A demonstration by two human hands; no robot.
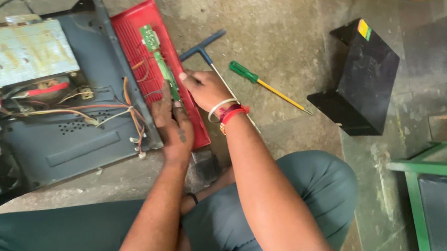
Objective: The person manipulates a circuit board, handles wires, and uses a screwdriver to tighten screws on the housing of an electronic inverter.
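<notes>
Head view, near to far. Left hand (pixel 172 127) lying flat, fingers pressed together on the red front panel (pixel 138 37). Right hand (pixel 205 88) just beside, fingertips pinching the lower end of the narrow green circuit board (pixel 163 65). Judged as midway: grey chassis (pixel 68 143) already open, panel swung off but joined by orange wires (pixel 130 105), board not yet off. Right of the fingers, untouched: T-handle tool (pixel 203 46), green-handled screwdriver (pixel 264 84). Farther right, black box (pixel 361 79).
</notes>
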